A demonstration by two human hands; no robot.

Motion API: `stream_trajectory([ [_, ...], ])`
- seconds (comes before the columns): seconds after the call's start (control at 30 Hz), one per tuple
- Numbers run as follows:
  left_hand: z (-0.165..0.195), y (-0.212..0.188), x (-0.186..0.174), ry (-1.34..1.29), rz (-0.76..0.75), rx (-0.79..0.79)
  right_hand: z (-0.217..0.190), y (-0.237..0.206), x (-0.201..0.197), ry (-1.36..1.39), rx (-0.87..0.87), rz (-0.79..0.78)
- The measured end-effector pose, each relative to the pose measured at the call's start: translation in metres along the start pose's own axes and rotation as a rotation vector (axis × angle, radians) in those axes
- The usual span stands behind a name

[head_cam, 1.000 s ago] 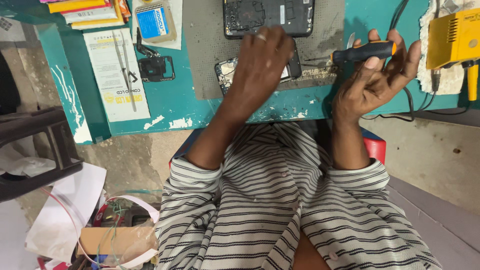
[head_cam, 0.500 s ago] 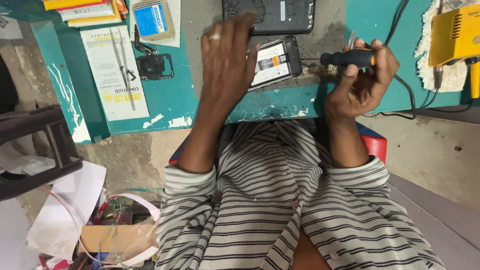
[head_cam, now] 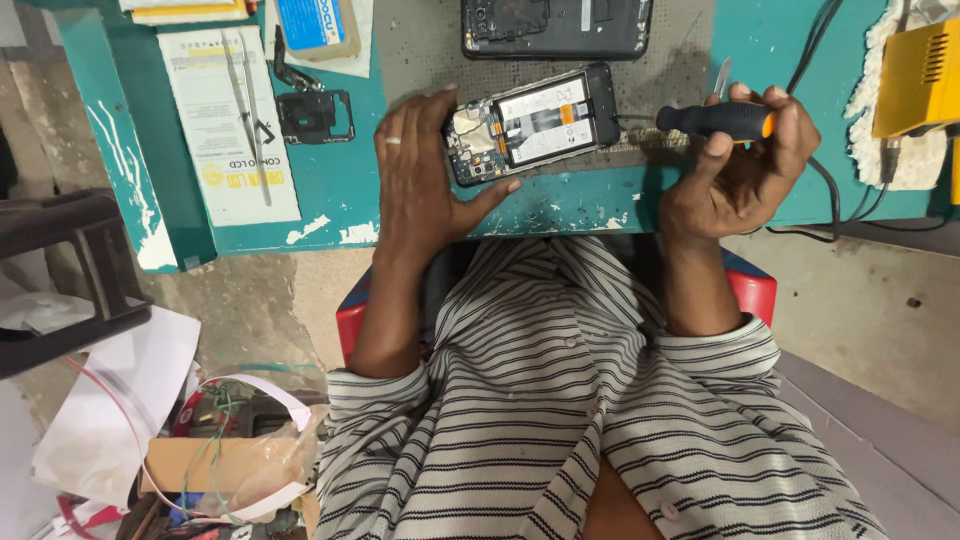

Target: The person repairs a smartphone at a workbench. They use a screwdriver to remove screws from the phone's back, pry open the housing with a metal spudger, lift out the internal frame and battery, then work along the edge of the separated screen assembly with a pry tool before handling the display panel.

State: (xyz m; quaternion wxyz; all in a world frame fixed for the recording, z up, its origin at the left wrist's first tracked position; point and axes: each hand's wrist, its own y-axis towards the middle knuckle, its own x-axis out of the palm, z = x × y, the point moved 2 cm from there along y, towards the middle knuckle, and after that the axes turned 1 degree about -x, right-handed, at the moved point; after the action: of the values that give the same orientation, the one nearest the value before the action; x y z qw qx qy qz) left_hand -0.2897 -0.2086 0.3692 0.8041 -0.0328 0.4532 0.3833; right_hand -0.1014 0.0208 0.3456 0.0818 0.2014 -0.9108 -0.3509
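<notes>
The person sits close against a worn teal surface (head_cam: pixel 600 205), striped shirt (head_cam: pixel 560 420) filling the lower view. The left hand (head_cam: pixel 420 175) lies flat with fingers spread, its thumb and fingertips touching the left end of an opened smartphone (head_cam: pixel 530 122), which lies tilted on a grey mat (head_cam: pixel 420 50) near the front edge of the surface, its back off and its battery and circuit board showing. The right hand (head_cam: pixel 740 165) is raised just right of the phone, its grip closed around the black handle of a screwdriver (head_cam: pixel 715 120) with an orange end; the tool lies level, pointing towards the phone. A second dark phone shell (head_cam: pixel 556 27) lies beyond. To the left rest tweezers (head_cam: pixel 240 105) on a printed sheet (head_cam: pixel 228 125), and at far right a yellow box-shaped unit (head_cam: pixel 915 80).
</notes>
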Motion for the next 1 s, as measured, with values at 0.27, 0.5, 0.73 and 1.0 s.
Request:
stream_trajectory([
  [0.27,-0.007,-0.004,-0.002,0.022,0.002,0.021,-0.001,-0.005,0.005,0.001,-0.034,-0.015],
  [0.5,-0.008,-0.007,-0.002,0.004,0.001,0.028,-0.003,-0.006,0.004,-0.006,-0.043,-0.037],
  [0.73,-0.008,-0.007,0.000,0.028,-0.002,0.018,0.001,-0.003,0.006,-0.027,-0.114,-0.048],
  [1.0,0.008,0.000,-0.005,0.031,0.007,0.031,-0.003,0.005,-0.003,-0.069,-0.142,-0.032],
])
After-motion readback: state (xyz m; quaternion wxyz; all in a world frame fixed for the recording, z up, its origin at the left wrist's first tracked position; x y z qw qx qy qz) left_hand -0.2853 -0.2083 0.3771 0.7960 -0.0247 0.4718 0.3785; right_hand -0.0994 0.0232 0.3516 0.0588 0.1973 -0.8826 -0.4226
